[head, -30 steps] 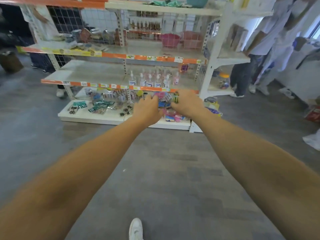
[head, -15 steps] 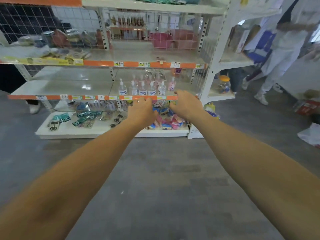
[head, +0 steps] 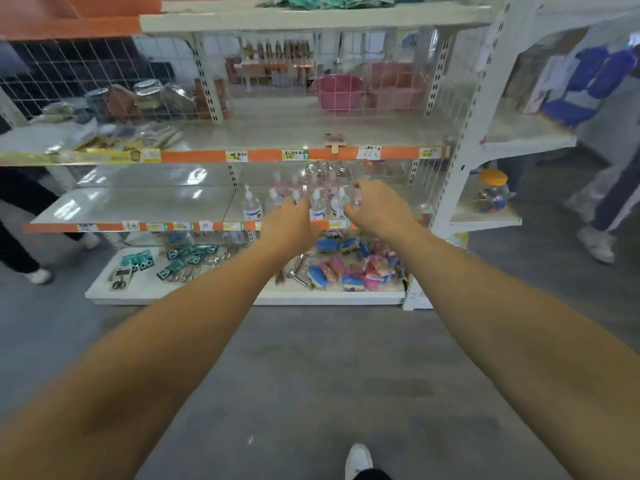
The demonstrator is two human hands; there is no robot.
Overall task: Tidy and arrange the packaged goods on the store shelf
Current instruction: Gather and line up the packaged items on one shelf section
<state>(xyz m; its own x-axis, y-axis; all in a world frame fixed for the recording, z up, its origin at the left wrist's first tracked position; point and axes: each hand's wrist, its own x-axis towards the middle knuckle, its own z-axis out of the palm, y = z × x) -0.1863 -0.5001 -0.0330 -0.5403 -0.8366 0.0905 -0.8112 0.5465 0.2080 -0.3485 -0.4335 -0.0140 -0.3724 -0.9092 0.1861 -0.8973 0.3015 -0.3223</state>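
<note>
Small clear pump bottles [head: 317,206] stand in a cluster on the right half of the second shelf [head: 104,226], with one bottle [head: 251,207] a little apart on the left. My left hand [head: 289,225] reaches to the cluster's front left, fingers spread and holding nothing. My right hand [head: 377,209] hovers at the cluster's right side, fingers curved and apart, with nothing in it that I can see. Pink and blue packets [head: 349,271] lie piled on the bottom shelf below my hands. Carded scissors packs [head: 180,261] lie scattered to their left.
A pink basin [head: 339,93] sits behind the wire grid on the upper shelf. Bags and jars [head: 131,102] crowd that shelf's left end. An orange-lidded jar [head: 493,192] stands on the side shelf. One person [head: 609,202] stands right, another's legs [head: 17,237] left. My shoe [head: 358,460] is below.
Both hands have risen from the bottom shelf's packets to the pump bottles one shelf up. The view has tilted up and moved closer to the shelving.
</note>
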